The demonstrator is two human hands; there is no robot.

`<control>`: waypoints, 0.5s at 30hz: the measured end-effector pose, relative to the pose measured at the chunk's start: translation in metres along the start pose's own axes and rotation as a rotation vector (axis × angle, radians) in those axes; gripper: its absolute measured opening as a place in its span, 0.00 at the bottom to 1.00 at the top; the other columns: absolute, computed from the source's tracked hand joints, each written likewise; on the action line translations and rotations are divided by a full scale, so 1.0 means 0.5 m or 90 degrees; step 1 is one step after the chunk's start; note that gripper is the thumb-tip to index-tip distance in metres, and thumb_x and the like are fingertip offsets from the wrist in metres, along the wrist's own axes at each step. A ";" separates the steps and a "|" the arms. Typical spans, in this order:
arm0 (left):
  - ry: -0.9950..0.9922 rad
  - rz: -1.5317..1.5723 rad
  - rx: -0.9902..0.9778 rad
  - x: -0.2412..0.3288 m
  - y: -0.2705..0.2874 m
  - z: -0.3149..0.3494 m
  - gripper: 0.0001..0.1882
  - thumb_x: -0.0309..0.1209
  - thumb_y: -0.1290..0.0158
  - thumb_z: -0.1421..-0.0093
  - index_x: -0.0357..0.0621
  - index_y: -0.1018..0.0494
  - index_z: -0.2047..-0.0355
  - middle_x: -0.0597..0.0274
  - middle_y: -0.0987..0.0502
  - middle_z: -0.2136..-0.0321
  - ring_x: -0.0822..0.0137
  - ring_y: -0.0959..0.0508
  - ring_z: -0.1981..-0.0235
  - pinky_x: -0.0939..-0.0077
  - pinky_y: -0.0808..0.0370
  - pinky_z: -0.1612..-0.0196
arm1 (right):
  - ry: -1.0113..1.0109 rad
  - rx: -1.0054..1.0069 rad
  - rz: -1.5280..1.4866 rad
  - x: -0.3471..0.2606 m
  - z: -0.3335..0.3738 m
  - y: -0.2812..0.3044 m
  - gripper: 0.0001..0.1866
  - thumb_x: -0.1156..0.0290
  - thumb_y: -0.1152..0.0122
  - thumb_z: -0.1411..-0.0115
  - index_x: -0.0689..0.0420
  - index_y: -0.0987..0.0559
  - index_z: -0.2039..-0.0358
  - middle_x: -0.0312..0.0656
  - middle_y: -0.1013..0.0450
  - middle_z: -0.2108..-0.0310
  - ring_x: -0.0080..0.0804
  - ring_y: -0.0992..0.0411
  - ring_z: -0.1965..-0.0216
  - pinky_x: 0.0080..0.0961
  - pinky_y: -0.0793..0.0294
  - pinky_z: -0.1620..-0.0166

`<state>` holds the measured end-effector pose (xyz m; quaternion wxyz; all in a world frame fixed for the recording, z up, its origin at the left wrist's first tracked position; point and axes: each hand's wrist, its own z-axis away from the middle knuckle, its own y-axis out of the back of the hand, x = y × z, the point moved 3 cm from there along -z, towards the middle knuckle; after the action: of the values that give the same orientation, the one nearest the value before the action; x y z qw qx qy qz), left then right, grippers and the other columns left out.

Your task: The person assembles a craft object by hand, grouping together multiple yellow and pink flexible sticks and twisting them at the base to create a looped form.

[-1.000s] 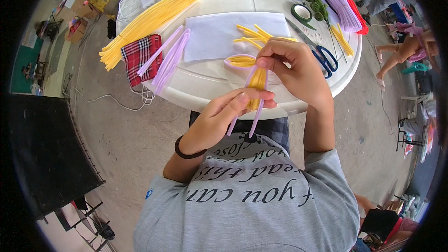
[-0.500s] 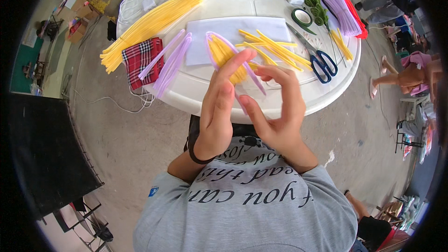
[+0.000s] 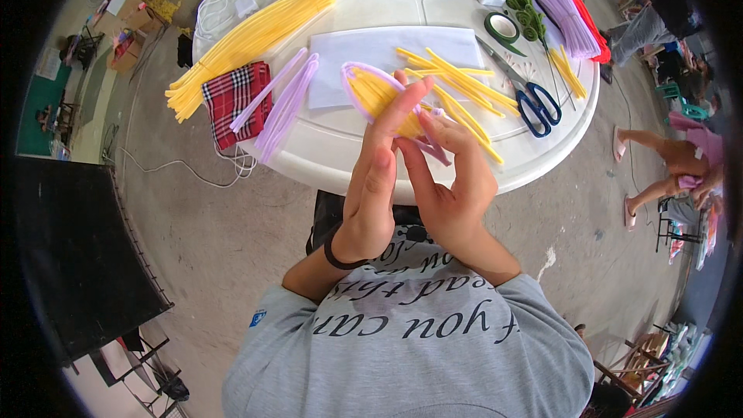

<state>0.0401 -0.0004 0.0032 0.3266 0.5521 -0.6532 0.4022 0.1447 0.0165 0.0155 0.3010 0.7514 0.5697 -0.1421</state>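
While the left hand (image 3: 373, 193) grasps a yellow-and-lilac petal shape (image 3: 370, 91) in its fingers mid-frame, apparently for steadiness, the right hand (image 3: 458, 193) pinches its lower end, seemingly for control.

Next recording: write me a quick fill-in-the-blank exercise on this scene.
1. The left hand and right hand hold a petal-shaped piece whose middle is yellow and whose edge is ____ in colour.
2. The scissor handles are coloured ____.
3. In the picture, the long yellow bundle lies on the ____ side of the table.
Missing words: light purple; dark blue; left.
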 end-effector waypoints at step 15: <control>-0.015 0.046 -0.023 -0.001 -0.001 -0.005 0.33 0.47 0.75 0.29 0.32 0.50 0.35 0.45 0.46 0.35 0.53 0.54 0.31 0.59 0.59 0.32 | 0.048 0.020 0.019 0.018 0.010 0.001 0.10 0.84 0.33 0.53 0.63 0.21 0.68 0.49 0.24 0.67 0.37 0.25 0.70 0.25 0.26 0.69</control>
<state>0.0408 0.0022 0.0039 0.3138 0.5273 -0.6836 0.3952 0.1488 0.0203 0.0070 0.2697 0.7692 0.5672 -0.1178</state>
